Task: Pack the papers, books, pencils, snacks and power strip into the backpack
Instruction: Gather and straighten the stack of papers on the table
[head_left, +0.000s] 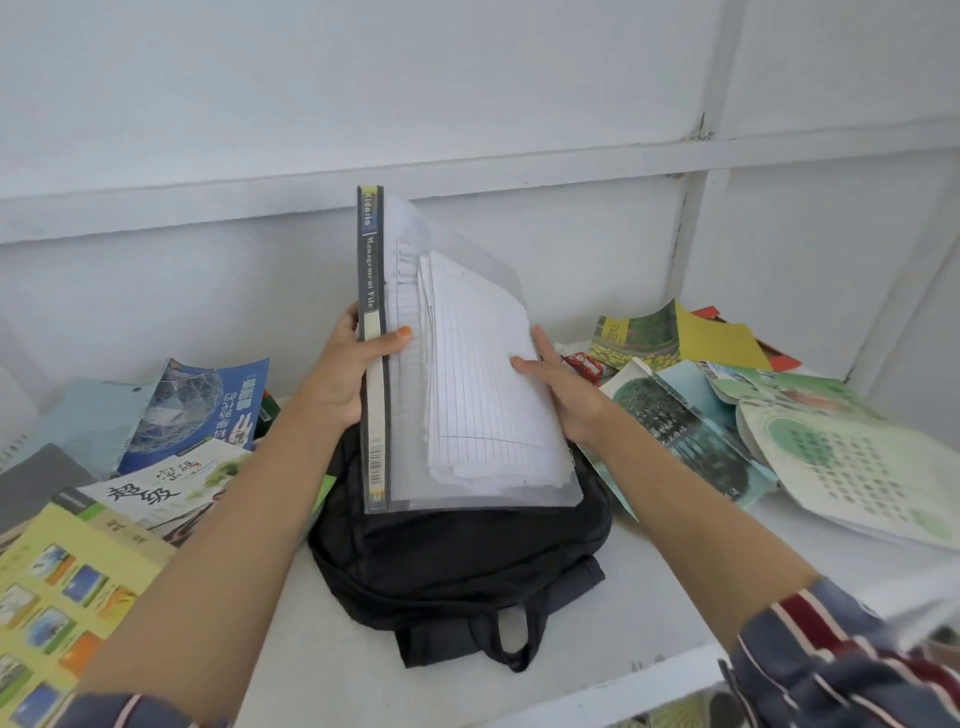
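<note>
A clear file (373, 260) stands upright over a black backpack (457, 561) lying on the white counter (649, 571). The left hand (343, 374) grips its dark spine, thumb in front. The right hand (561, 395) holds the other edge, thumb on the lined papers (483, 374) inside. Books (171, 415) lie scattered on both sides, and a red snack (584, 364) sits just beyond the right hand.

Both bare forearms reach forward, converging from the lower corners. The left hand (343, 374) grips the grey spine of an upright clear plastic file folder (467, 395), fingers wrapped behind it and the orange-nailed thumb (397, 335) laid across the front. The right hand (569, 397) holds the folder's opposite edge, thumb flat on the cover and fingers behind. Striped navy, red and white sleeves (831, 654) sit pushed up near the elbows.
</note>
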